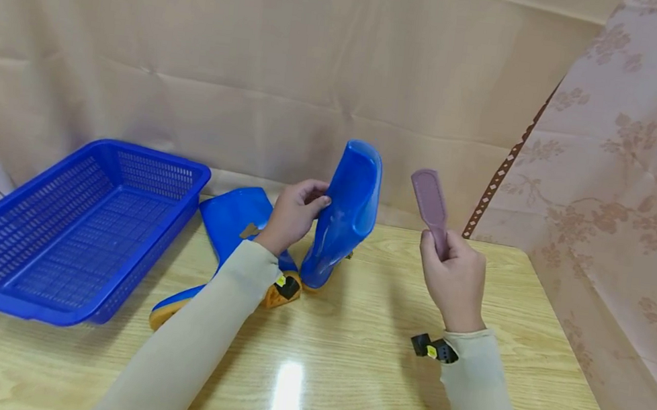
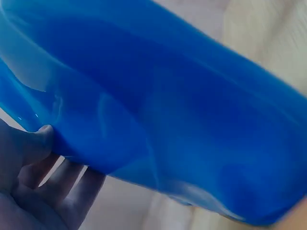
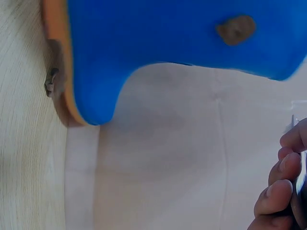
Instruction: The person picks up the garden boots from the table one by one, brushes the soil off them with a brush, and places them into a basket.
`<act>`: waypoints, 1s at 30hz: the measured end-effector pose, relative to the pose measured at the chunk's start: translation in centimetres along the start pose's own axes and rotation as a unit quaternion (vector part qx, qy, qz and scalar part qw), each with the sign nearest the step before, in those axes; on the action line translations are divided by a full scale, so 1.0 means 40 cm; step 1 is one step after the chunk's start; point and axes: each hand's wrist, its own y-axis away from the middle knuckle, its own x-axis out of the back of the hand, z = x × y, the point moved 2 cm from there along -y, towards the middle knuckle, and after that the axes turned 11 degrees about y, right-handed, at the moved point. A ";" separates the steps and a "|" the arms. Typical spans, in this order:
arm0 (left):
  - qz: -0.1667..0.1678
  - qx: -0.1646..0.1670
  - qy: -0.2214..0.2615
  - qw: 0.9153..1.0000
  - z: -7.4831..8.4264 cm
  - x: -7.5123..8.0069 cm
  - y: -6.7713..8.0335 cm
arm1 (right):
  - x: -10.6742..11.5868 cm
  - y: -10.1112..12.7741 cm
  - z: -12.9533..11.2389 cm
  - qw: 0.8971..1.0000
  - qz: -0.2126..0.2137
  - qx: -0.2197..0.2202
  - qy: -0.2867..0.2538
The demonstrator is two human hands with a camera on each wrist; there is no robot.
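A blue rubber boot (image 1: 351,194) stands tilted on its orange sole, its opening facing up and toward me. My left hand (image 1: 297,215) pinches the shaft's rim from the left, the thumb (image 2: 36,143) on one face and the fingers behind. In the right wrist view, the boot (image 3: 158,33) has a brown patch (image 3: 236,29) on its side. A mauve paddle-shaped brush (image 1: 429,199) points up from my right hand (image 1: 456,280), which grips its handle to the right of the boot. Its flat back shows; any bristles are hidden.
Another blue boot (image 1: 236,211) lies on its side left of the held one, partly behind my left forearm, with a brown patch on its shaft. A blue plastic basket (image 1: 188,206) stands at the left. Beige cloth hangs behind the wooden table (image 1: 370,372); patterned cloth hangs at the right.
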 end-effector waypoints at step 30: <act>-0.147 -0.034 -0.125 0.981 0.093 0.004 0.166 | -0.026 0.018 -0.013 0.989 -0.122 0.087 -0.016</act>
